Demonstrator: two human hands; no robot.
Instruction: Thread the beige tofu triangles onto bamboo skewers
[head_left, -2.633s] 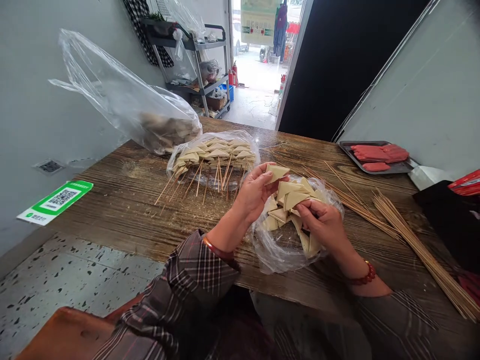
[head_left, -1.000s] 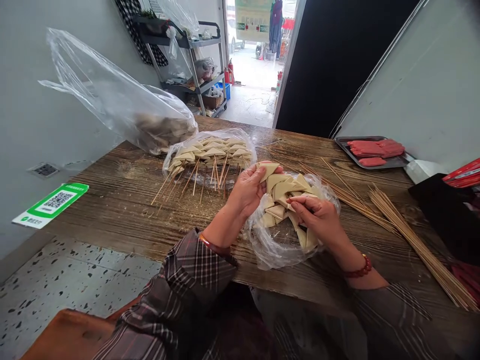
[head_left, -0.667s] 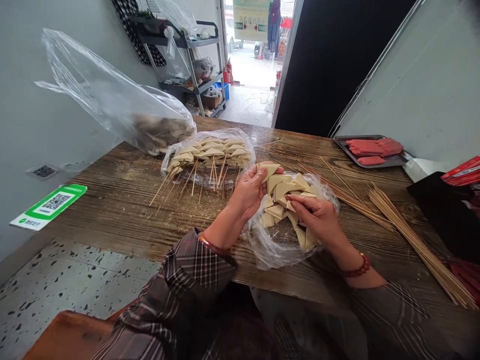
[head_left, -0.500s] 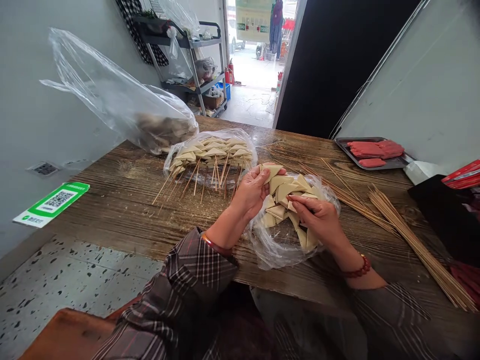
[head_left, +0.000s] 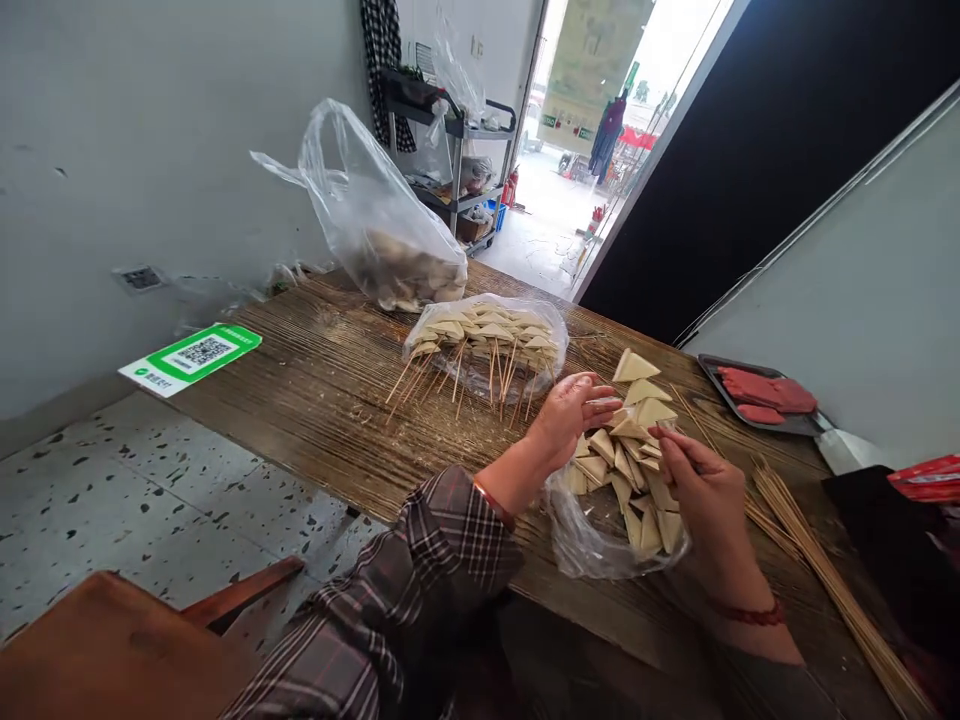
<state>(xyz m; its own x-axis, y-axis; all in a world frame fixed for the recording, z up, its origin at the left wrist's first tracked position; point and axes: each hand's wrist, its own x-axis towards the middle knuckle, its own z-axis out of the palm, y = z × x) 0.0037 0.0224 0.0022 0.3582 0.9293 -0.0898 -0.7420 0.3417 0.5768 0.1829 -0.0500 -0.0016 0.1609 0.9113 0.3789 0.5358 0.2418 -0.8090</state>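
My right hand (head_left: 705, 480) is closed in a pinch on a skewer whose stick is mostly hidden. Pale folded triangles (head_left: 637, 366), which look like tofu sheet, line up along it above the hand. My left hand (head_left: 574, 415) is open beside them, fingers stretched out and apart from the top triangle. Beneath both hands, loose triangles (head_left: 622, 465) lie heaped on a clear plastic bag (head_left: 589, 550). Left of my left hand, finished-looking skewers (head_left: 491, 335) of the same triangles are stacked on another plastic bag, their sticks pointing toward me.
A tied plastic bag (head_left: 390, 235) with brownish contents stands at the table's far left. Bare bamboo sticks (head_left: 817, 560) lie at right, near a black tray (head_left: 795, 424) of red pieces. A green QR card (head_left: 191, 357) sits by the left edge; a wheeled cart (head_left: 450, 130) stands beyond.
My left hand has let go of the triangle and opened. The skewered triangles now stand in a row above my right hand. The view has turned left and tilted.
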